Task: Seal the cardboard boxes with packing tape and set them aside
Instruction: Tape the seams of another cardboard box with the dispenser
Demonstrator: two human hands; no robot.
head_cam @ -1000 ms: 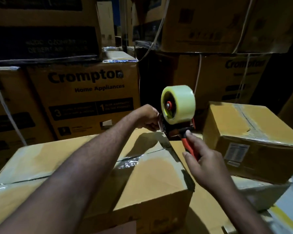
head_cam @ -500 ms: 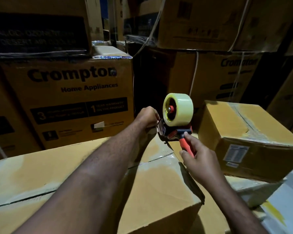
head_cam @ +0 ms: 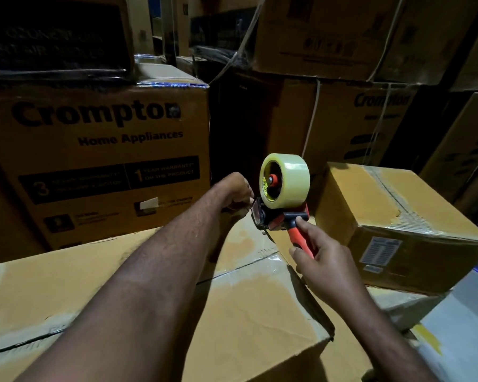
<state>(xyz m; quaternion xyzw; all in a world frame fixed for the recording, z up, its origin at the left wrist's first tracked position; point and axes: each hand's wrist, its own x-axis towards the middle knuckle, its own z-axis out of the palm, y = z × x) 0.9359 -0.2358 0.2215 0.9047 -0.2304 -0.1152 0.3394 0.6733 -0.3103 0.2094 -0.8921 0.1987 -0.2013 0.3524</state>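
**Tape dispenser held over the big box's far edge**

The large cardboard box (head_cam: 246, 312) lay in the foreground, its tan top creased and glossy with clear tape along the seam. Above its far right corner stood the red-handled tape dispenser (head_cam: 283, 217), carrying a thick, pale-yellow roll of tape (head_cam: 291, 180). The right hand (head_cam: 324, 261) wrapped the handle. The left hand (head_cam: 235, 193) curled tight at the front plate, and what it pinched was hidden. A smaller taped box (head_cam: 392, 216) sat just to the right, with Crompton cartons (head_cam: 94, 161) stacked behind.
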